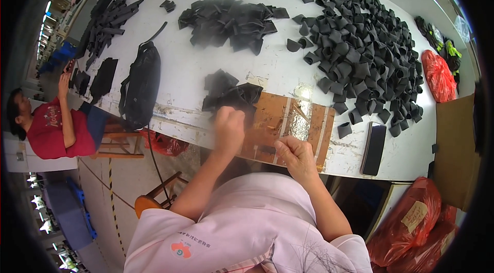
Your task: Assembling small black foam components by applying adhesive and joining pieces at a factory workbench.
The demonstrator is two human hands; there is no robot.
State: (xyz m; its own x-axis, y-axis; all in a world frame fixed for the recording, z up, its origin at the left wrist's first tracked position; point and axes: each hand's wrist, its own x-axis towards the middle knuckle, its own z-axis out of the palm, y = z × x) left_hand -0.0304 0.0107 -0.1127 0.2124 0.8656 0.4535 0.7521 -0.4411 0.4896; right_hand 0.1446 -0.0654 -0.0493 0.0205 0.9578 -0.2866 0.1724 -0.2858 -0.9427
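My left hand (229,130) is over the left edge of a brown board (268,111), just in front of a small heap of black fabric pieces (226,92). Its fingers are curled in; what they hold, if anything, is hidden. Above the board's near edge, my right hand (298,157) is closed with thumb and forefinger pinched together. I cannot make out anything between them. Shiny clear tape (302,125) and pale strips cover parts of the board. A thin pointed tool (300,111) lies on it.
Many small black folded loops (360,47) are piled at right. Flat black pieces (226,21) lie farther back. A phone (373,148) rests near the front edge. A black bag (141,83) sits at left, near a seated person in red (59,129). Red plastic bags (411,221) stand at lower right.
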